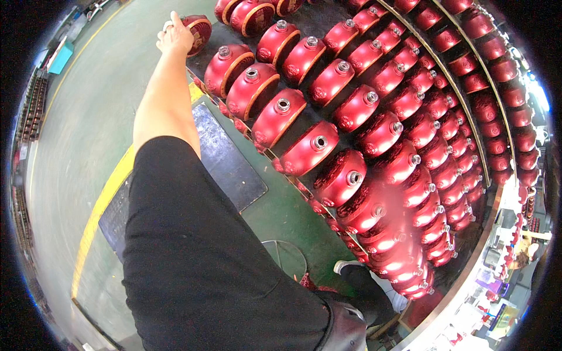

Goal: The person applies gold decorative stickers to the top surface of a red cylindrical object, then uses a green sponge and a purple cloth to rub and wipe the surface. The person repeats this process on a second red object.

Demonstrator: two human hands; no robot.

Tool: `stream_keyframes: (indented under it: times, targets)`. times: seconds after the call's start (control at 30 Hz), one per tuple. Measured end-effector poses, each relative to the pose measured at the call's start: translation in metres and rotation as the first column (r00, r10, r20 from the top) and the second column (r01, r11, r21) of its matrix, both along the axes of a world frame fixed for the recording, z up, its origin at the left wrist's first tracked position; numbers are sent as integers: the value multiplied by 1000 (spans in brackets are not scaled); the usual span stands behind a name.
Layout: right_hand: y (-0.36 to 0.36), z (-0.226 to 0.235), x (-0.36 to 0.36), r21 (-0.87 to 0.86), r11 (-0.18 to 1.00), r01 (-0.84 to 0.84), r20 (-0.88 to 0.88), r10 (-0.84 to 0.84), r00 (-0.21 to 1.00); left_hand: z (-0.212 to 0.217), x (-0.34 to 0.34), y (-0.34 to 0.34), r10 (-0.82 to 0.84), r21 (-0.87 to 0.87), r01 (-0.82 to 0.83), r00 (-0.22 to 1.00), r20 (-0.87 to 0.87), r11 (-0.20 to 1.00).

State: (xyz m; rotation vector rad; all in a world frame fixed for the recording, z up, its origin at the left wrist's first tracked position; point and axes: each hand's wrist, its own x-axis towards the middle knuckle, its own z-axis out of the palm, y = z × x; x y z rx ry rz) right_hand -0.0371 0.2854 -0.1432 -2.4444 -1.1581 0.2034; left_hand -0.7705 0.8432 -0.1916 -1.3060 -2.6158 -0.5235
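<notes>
My left arm [167, 96], bare below a black sleeve, reaches out to the far left. At its end my left hand [175, 38] is closed at the near-left side of a round red bottle [198, 34] with a gold-brown rim and a raised design on its flat face. The neck of that bottle is hidden, seemingly in my fingers. It sits at the outer corner of a large group of similar glossy red bottles [281, 119], standing upright in rows with clear open necks. My right hand does not show.
Thin rails [430, 64] divide the bottle rows, and an edge strip [269, 153] borders the near side. Below lie a dark floor mat [231, 164], a yellow floor line [108, 190] and a round metal stool frame [284, 254]. A cluttered bench [492, 292] runs along the right.
</notes>
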Motion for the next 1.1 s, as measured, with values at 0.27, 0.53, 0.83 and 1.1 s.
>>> stream_keyframes:
  times: [0.27, 0.53, 0.83, 1.1]
  targets:
    - [-16, 21, 5, 89, 995, -36, 26, 33, 999, -86, 28, -144, 204, 135, -233, 959, 197, 963]
    - [-125, 106, 81, 309, 947, 89, 197, -155, 968, -207, 172, -393, -228, -262, 304, 931, 284, 916]
    - [-453, 343, 84, 627, 582, 518, 221, -771, 598, 11, 558, -519, -624, 609, 763, -589, 514, -218]
    - [-493, 282, -4, 625, 421, 658, -296, -652, 698, 208, 758, -742, 354, 733, -208, -934, 47, -647]
